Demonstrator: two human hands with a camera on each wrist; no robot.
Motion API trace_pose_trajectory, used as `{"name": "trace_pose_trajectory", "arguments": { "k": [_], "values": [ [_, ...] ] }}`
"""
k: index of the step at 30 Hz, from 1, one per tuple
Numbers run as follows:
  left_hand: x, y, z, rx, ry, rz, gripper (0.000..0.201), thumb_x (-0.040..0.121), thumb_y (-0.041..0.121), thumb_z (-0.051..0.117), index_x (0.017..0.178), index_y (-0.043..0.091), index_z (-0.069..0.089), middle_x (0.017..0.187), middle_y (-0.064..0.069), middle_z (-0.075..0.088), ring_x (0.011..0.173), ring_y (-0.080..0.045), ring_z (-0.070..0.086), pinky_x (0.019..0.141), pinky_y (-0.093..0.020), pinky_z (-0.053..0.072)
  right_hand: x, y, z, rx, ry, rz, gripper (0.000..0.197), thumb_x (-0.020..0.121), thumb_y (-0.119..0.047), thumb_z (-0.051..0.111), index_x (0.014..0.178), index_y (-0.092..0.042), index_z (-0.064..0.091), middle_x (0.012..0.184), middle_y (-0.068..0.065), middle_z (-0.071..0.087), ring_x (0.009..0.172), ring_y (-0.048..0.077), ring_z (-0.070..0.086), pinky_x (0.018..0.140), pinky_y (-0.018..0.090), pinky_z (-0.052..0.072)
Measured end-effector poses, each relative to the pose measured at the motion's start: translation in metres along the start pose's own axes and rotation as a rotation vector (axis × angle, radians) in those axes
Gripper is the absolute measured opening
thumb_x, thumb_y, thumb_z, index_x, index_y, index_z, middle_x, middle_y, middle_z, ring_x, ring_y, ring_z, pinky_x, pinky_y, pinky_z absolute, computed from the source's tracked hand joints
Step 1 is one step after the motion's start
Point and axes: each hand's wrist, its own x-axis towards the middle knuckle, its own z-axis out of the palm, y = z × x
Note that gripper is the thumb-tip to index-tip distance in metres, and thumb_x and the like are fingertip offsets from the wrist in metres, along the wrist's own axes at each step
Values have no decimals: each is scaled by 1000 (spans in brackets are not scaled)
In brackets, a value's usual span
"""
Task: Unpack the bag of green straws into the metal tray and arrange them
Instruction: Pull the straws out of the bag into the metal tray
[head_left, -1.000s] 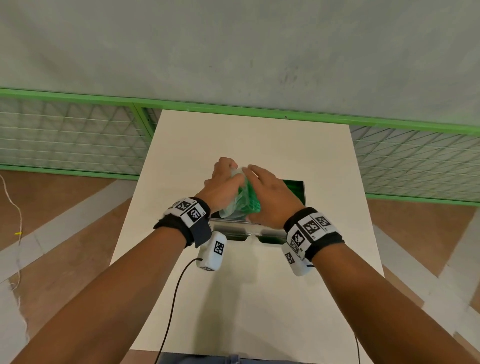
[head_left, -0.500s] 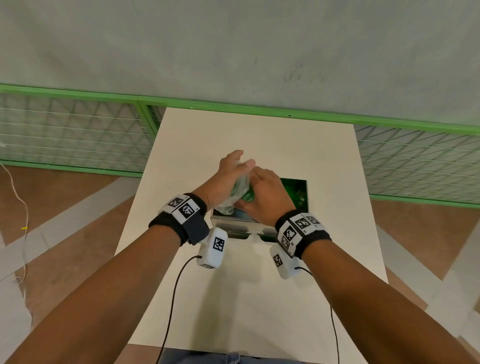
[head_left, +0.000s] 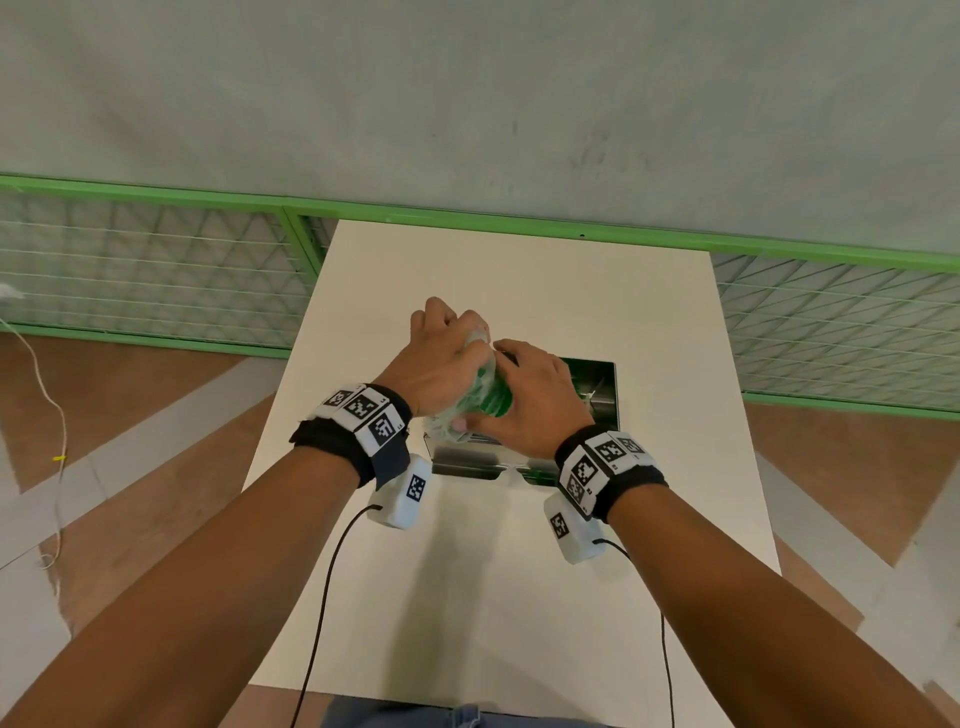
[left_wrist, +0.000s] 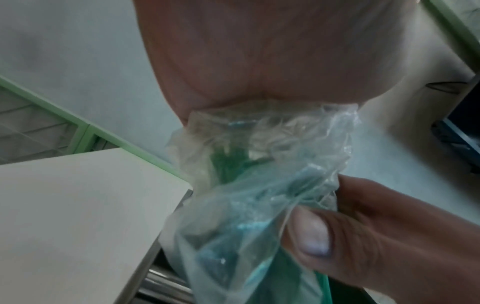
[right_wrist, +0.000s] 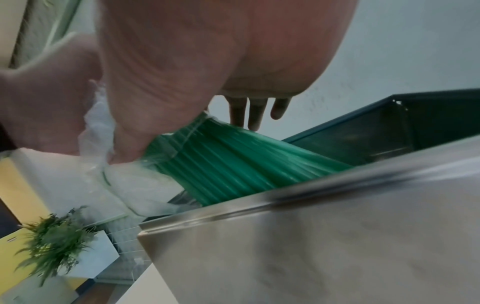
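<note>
So the table (head_left: 519, 291) filled mid-frame, with the tray (head_left: 605, 384) just right of center. My left hand (head_left: 441, 364) was gripping the bag (left_wrist: 259, 185) up top, and my right hand (head_left: 540, 400) pinched the plastic with its other fingers loose. The straws (right_wrist: 233, 160) were sliding out into the tray, mid-unpacking I'd say. Next I'd need to pull the bag clear.

bare table (head_left: 519, 275) around the tray (head_left: 605, 384), bag (head_left: 480, 395) and both hands over its opening
</note>
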Motion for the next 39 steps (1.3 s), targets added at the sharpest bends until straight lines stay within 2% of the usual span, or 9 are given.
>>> {"name": "trace_pose_trajectory", "arguments": {
  "k": [7,13,16,21,25,29,31,36,39],
  "values": [
    [-3,-5,-28,128,12,-121,31,91,35,32,116,22,42,116,-6,32,113,-27,35,95,-48,43,-8,6,-7,29,-86,104,123,70,-89,55,162,-19,12,169,4,18,155,22,18,126,48,11],
    [-8,-30,-50,60,-28,-276,45,78,46,11,105,24,39,128,-8,39,113,-32,35,107,-51,37,-10,6,-4,30,-101,97,120,71,-87,56,161,-24,10,169,1,18,154,22,19,125,53,14],
    [-14,-35,-53,-53,22,-308,26,95,35,24,107,23,43,117,-7,36,112,-36,42,104,-50,36,-8,4,-1,16,-122,74,116,75,-81,60,162,-23,9,169,2,16,155,23,18,126,52,12],
    [-22,-48,-57,-102,76,-289,25,102,26,28,113,16,48,104,0,34,117,-36,43,97,-46,36,-8,-3,4,-2,-133,57,111,80,-72,64,162,-21,10,169,4,16,154,25,19,124,52,12],
    [-30,-60,-63,-28,119,-227,29,103,20,30,119,9,50,115,-3,38,124,-37,40,110,-53,33,-8,-10,7,8,-111,47,107,82,-67,67,162,-21,12,168,4,20,154,24,20,125,54,16],
    [-37,-74,-70,-63,128,-260,27,102,15,29,118,5,48,105,3,36,122,-38,38,112,-53,30,-9,-15,12,-18,-106,40,106,83,-66,66,162,-21,12,168,4,20,154,23,19,125,54,17],
    [-44,-79,-72,-24,144,-249,30,103,12,29,121,0,49,118,-7,42,124,-37,38,112,-51,31,-10,-17,14,-19,-104,39,105,83,-65,66,162,-22,11,168,4,19,154,23,19,125,53,18],
    [-53,-104,-74,-22,123,-296,55,79,50,28,117,17,52,132,-9,43,122,-32,39,103,-46,37,-13,-22,20,-13,-88,52,103,85,-64,65,161,-22,11,167,4,21,154,24,20,125,51,18],
    [-60,-124,-70,-6,154,-334,45,82,58,41,119,31,42,126,-2,34,125,-28,40,107,-51,39,-16,-25,22,-19,-74,62,101,85,-63,64,161,-23,12,167,5,22,153,25,22,125,52,20]
  ]
}}
